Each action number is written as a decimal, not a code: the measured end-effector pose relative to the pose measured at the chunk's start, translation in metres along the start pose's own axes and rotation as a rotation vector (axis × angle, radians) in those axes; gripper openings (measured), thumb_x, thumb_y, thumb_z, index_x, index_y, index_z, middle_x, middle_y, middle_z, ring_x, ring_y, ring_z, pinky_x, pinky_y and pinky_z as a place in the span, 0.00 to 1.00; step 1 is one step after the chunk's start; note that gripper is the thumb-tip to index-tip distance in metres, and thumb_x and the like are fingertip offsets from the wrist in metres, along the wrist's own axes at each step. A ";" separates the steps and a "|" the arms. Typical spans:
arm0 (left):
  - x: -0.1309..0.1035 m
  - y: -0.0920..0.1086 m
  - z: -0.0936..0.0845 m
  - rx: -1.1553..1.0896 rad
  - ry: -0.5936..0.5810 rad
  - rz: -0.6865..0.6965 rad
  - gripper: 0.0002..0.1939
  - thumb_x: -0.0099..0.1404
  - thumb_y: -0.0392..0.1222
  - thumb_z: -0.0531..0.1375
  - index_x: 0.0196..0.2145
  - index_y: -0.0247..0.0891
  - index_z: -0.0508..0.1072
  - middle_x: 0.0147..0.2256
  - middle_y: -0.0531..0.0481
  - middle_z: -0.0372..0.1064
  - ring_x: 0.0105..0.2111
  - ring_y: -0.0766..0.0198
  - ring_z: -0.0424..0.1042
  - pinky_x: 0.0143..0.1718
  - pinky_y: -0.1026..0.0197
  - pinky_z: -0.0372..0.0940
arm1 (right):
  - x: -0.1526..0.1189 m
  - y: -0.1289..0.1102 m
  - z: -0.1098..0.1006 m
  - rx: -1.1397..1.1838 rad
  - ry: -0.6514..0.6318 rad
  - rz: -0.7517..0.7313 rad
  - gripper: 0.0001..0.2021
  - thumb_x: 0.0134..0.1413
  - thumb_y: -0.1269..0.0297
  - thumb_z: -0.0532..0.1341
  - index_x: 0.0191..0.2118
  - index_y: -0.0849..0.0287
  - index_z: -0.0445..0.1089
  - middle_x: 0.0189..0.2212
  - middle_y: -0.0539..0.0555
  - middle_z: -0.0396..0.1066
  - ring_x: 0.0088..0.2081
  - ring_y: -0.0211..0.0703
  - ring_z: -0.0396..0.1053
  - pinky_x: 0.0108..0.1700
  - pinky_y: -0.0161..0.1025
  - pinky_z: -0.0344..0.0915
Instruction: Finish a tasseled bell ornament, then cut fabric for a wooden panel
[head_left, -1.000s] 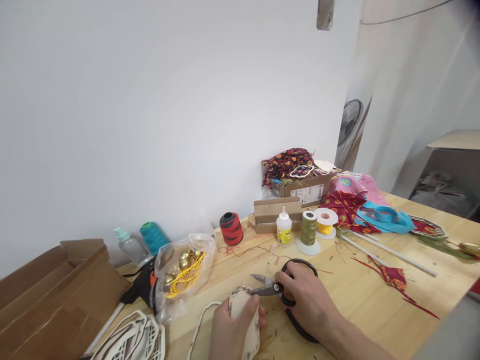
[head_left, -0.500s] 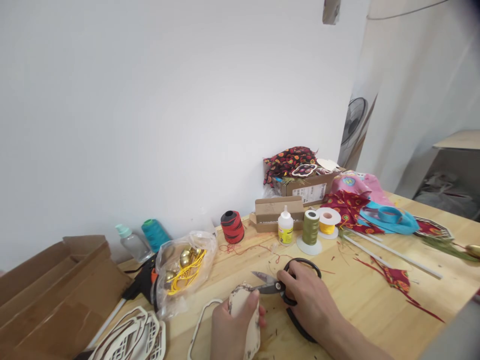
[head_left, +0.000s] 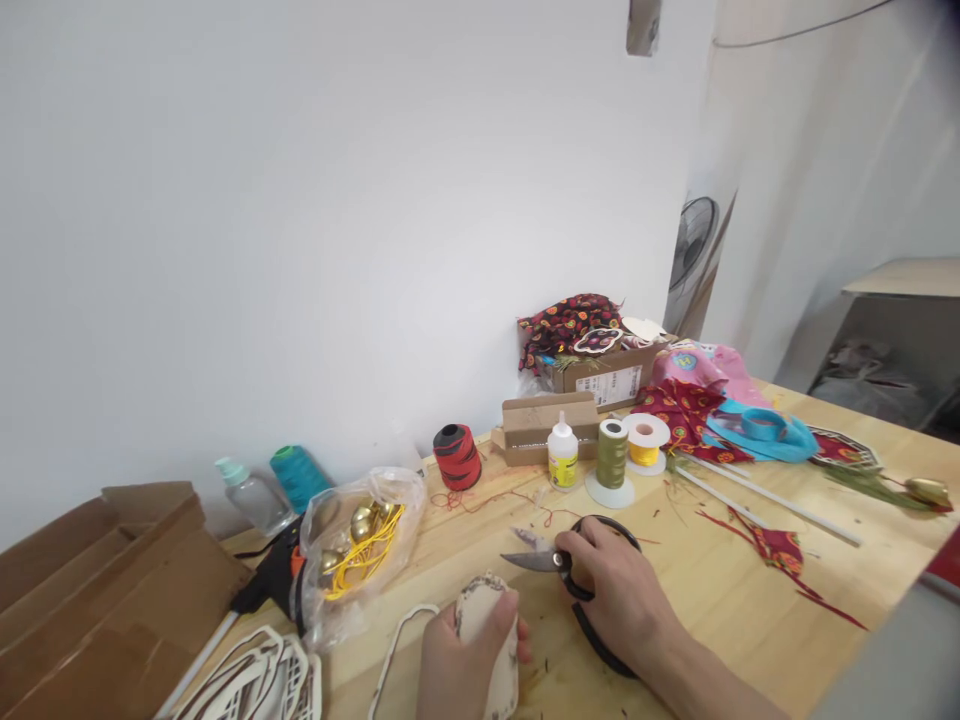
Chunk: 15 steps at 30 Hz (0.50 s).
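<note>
My left hand (head_left: 472,650) is closed round a flat cream-coloured piece (head_left: 482,607) with rounded corners and a dark, ragged edge, its thumb pressed on the face. In my right hand (head_left: 619,590) is a pair of black-handled scissors (head_left: 557,561), with the fingers through the loops. The blades stand parted and point left, just beyond the piece and apart from it. A thin pale frame (head_left: 397,650) lies on the table left of my left hand. Part of the cream piece is hidden by my fingers.
A clear bag (head_left: 360,560) of golden bells, a glue gun (head_left: 281,575), cut-out frames (head_left: 255,680) and a cardboard box (head_left: 112,590) are at left. Behind stand red thread (head_left: 457,458), a glue bottle (head_left: 562,458) and olive thread (head_left: 612,458). White sticks (head_left: 780,495) and a red scrap (head_left: 780,548) lie right.
The scissors have moved off the cream piece's edge, and a small gap now shows between them. My view has shifted slightly to the right. Both hands keep their hold.
</note>
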<state>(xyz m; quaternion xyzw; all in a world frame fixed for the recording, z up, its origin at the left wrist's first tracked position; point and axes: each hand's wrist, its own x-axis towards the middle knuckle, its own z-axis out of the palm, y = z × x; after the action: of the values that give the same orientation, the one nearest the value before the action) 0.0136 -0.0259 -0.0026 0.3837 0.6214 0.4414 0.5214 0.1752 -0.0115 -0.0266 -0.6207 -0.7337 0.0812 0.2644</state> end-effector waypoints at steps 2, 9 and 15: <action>0.002 -0.001 -0.003 0.011 -0.034 0.009 0.15 0.40 0.49 0.65 0.15 0.33 0.70 0.12 0.50 0.68 0.12 0.67 0.63 0.14 0.66 0.57 | 0.000 -0.001 0.001 0.027 -0.005 -0.031 0.13 0.37 0.78 0.56 0.31 0.54 0.66 0.29 0.50 0.63 0.31 0.41 0.62 0.29 0.33 0.56; 0.006 -0.017 -0.005 0.088 -0.039 0.072 0.12 0.44 0.45 0.63 0.24 0.36 0.68 0.17 0.50 0.71 0.17 0.60 0.70 0.19 0.62 0.63 | -0.001 0.001 0.001 0.088 0.024 -0.077 0.12 0.42 0.76 0.55 0.34 0.54 0.65 0.29 0.50 0.63 0.31 0.41 0.62 0.31 0.34 0.57; 0.007 -0.020 -0.006 0.110 -0.125 0.075 0.12 0.44 0.47 0.63 0.23 0.36 0.68 0.17 0.52 0.69 0.18 0.60 0.69 0.18 0.63 0.62 | 0.001 0.002 0.001 0.104 0.012 -0.096 0.13 0.43 0.76 0.55 0.35 0.54 0.66 0.28 0.50 0.62 0.30 0.40 0.61 0.29 0.34 0.57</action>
<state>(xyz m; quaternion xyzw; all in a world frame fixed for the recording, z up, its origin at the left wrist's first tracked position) 0.0060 -0.0262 -0.0231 0.4617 0.5963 0.4010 0.5201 0.1760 -0.0099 -0.0279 -0.5708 -0.7556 0.1027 0.3045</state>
